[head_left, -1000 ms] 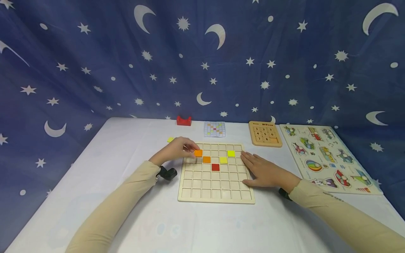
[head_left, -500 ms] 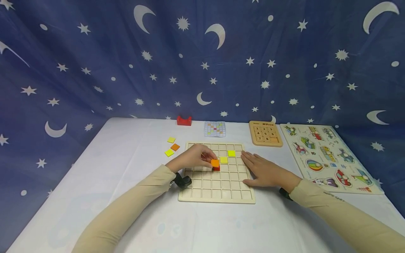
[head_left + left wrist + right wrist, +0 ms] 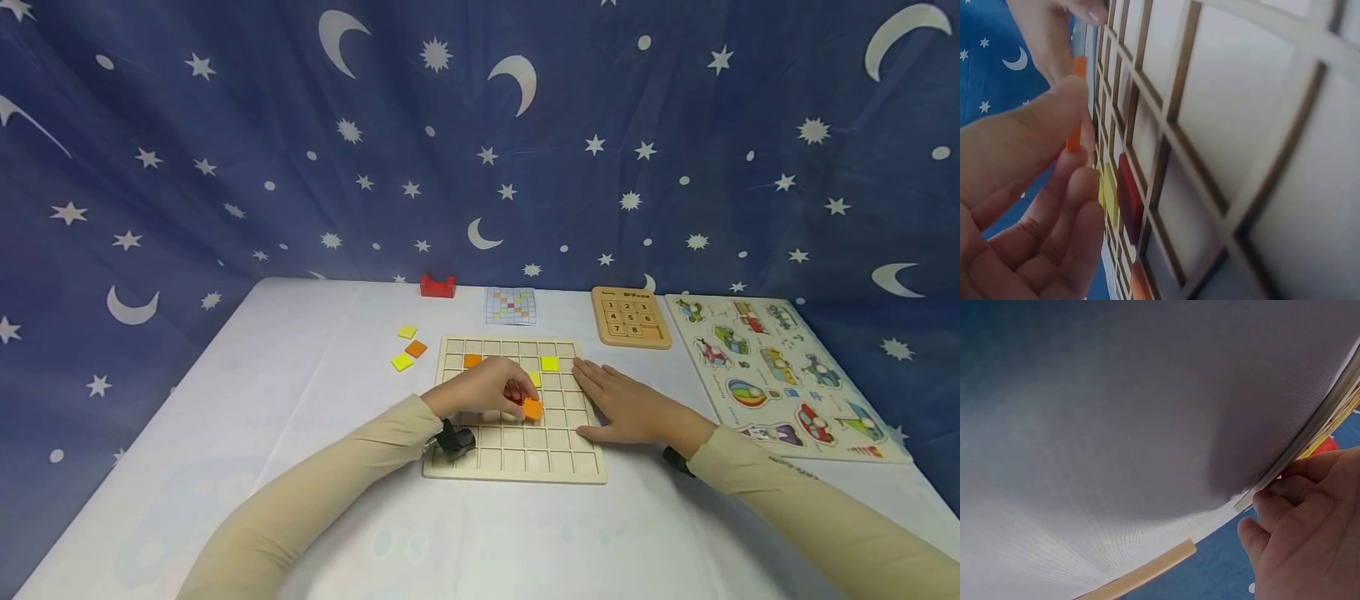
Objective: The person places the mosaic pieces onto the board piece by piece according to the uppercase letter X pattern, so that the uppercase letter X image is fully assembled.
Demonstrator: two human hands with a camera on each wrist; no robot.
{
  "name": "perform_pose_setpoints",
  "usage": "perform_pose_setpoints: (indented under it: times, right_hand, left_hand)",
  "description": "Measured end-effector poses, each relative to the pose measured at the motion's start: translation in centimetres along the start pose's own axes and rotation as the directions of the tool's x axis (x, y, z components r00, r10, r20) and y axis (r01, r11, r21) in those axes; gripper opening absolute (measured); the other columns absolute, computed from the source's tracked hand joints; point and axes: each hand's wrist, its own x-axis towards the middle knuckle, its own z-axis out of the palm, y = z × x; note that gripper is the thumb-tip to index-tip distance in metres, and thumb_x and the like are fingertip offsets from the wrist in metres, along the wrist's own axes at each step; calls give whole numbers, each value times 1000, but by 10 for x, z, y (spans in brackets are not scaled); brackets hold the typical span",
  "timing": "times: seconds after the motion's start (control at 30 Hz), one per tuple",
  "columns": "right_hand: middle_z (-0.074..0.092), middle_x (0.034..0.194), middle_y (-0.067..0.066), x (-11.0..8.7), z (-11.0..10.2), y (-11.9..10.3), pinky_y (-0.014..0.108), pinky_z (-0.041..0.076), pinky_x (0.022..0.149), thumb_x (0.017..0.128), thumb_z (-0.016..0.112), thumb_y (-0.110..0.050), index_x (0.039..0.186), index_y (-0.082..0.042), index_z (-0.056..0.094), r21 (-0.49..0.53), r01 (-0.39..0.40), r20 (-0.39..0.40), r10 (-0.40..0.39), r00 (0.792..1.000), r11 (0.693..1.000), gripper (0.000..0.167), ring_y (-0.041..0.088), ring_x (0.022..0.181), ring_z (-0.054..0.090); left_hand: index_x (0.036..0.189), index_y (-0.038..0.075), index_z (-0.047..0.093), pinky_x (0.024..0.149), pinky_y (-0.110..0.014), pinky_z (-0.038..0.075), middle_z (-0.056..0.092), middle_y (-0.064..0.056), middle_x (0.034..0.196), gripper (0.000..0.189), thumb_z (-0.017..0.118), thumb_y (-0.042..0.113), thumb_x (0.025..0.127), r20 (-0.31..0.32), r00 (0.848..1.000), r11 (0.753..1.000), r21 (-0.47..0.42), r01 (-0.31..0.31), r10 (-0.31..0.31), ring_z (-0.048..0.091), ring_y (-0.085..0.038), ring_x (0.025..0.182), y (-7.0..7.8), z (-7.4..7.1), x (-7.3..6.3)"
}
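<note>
My left hand [image 3: 483, 390] pinches an orange square tile [image 3: 532, 409] between thumb and fingers, over the middle of the wooden grid board [image 3: 513, 478]. In the left wrist view this tile stands edge-on, close above the grid. Beyond it a red tile [image 3: 1130, 200] sits in a cell; the hand hides it in the head view. Two yellow tiles [image 3: 550, 364] lie toward the board's upper right, one partly covered by the fingers. An orange tile [image 3: 472, 361] lies at the upper left. My right hand [image 3: 626, 407] rests along the board's right edge, fingers extended.
Two yellow tiles and an orange tile [image 3: 416, 349] lie loose left of the board. Behind it are a red holder [image 3: 437, 287] and a printed colour-pattern card [image 3: 511, 307]. A wooden number puzzle [image 3: 632, 318] and a large picture puzzle board [image 3: 783, 379] occupy the right side.
My left hand has carried the orange tile from the board's upper left, past the red tile, down and right to the middle. The right hand has stayed at the edge.
</note>
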Motion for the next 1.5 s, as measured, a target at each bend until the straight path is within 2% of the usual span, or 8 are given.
perform_pose_setpoints:
  times: [0.27, 0.57, 0.93, 1.2, 1.5]
  right_hand:
    - [18, 156, 19, 0, -1, 0, 50, 23, 115, 87, 49, -61, 148, 2, 21, -4, 7, -7, -7, 1000, 1000, 92, 33, 144, 21]
    - [18, 156, 19, 0, -3, -1, 49, 23, 115, 87, 49, -61, 148, 2, 20, -9, 8, -4, -8, 1000, 1000, 92, 33, 144, 21]
    - [17, 156, 18, -1, -3, -1, 49, 22, 116, 87, 49, -61, 148, 2, 19, 9, 11, -7, -11, 1000, 1000, 92, 33, 144, 20]
    - [18, 156, 19, -1, -3, -1, 49, 23, 115, 87, 49, -62, 148, 2, 20, 0, 12, -8, -12, 1000, 1000, 93, 33, 144, 21]
    - [19, 156, 19, 0, -1, -1, 49, 23, 115, 86, 49, -61, 147, 3, 21, 3, 3, 1, -3, 1000, 1000, 93, 33, 143, 21]
  left_hand:
    - [93, 7, 73, 67, -13, 47, 69, -2, 83, 21, 79, 12, 74, -1, 1000, 995, 100, 5, -5, 55, -5, 70, 3, 5, 5]
    - [89, 10, 72, 66, -14, 45, 67, 2, 79, 22, 82, 15, 71, -16, 999, 983, 176, 46, -44, 54, -4, 69, 9, 7, 7]
    - [86, 10, 73, 62, -13, 43, 64, 4, 72, 22, 84, 16, 68, -12, 999, 981, 191, 31, -30, 50, -4, 65, 11, 8, 8]
    - [86, 10, 73, 65, -13, 45, 68, 2, 78, 21, 83, 16, 69, -2, 1000, 983, 182, 31, -31, 53, -4, 68, 11, 7, 7]
    - [89, 10, 74, 65, -13, 45, 68, 2, 79, 20, 82, 14, 70, 1, 998, 981, 184, 56, -57, 53, -3, 68, 12, 8, 6]
